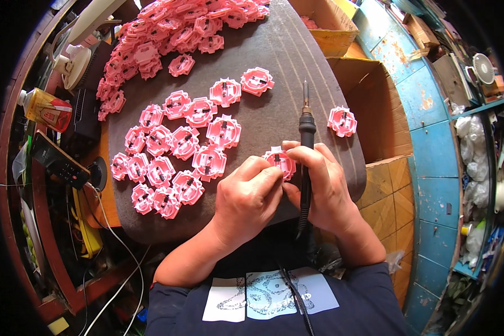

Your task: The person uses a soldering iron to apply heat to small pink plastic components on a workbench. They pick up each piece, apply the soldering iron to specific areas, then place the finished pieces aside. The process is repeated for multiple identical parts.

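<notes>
My left hand (247, 196) is closed in a pinch on a pink plastic part (280, 158) with a small black piece, near the front of the dark board (269, 45). My right hand (319, 185) grips a black soldering iron (306, 131), its metal tip pointing away from me, with fingertips also at that pink part. Left of my hands, several similar pink parts (182, 140) lie in loose rows, most with black pieces visible. A single one (343, 121) lies right of the iron, near the board's edge.
A heap of pink parts (168, 31) covers the far left. Cardboard boxes (375, 101) stand beyond the right edge. At left are a yellow-red container (46, 109), a dark handheld device (59, 158) and loose cables (117, 246). A blue cabinet (434, 213) runs along the right.
</notes>
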Demonstrator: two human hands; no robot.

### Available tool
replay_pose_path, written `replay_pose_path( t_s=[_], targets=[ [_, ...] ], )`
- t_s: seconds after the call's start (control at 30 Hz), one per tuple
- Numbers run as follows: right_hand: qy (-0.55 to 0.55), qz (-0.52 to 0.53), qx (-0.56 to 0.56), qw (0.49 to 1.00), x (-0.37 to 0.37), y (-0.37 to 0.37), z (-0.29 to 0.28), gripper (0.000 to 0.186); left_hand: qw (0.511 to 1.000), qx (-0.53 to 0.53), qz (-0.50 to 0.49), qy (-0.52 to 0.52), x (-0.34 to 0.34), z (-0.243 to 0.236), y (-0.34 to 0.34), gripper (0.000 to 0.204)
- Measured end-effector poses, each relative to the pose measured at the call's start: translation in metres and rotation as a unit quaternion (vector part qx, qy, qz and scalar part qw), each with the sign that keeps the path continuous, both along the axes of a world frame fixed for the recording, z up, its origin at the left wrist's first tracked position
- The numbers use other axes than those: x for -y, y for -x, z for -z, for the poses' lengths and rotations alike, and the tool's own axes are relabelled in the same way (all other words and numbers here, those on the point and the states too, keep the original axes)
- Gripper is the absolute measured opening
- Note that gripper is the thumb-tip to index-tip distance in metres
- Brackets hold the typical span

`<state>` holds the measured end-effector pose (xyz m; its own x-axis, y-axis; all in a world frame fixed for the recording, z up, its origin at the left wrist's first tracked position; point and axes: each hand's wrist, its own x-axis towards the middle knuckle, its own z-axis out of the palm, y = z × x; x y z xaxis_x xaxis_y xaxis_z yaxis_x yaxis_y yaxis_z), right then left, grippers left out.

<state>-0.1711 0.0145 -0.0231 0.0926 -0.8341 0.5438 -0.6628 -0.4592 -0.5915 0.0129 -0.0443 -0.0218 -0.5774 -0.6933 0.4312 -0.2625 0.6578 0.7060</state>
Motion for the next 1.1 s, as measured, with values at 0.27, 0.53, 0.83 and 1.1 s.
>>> replay_pose_path(
  t_s=[0.27, 0.53, 0.83, 1.1],
  targets=[
    [0.01, -0.001, 0.008, 1.0, 0.002, -0.001, 0.006, 0.061, 1.0, -0.003, -0.005, -0.001, 0.0, 0.0, 0.0, 0.022],
    [0.004, 0.012, 0.007, 1.0, 0.0, 0.003, 0.002, 0.058, 1.0, -0.003, -0.01, 0.01, -0.001, 0.0, 0.006, 0.02],
    [0.007, 0.024, 0.028, 0.999, -0.001, -0.006, 0.01, 0.048, 0.998, -0.017, -0.022, 0.052, -0.003, 0.004, 0.001, 0.017],
    [-0.02, 0.039, 0.045, 0.998, -0.006, -0.002, 0.023, 0.053, 0.989, -0.077, -0.051, 0.113, -0.012, -0.019, -0.04, 0.042]
  ],
)
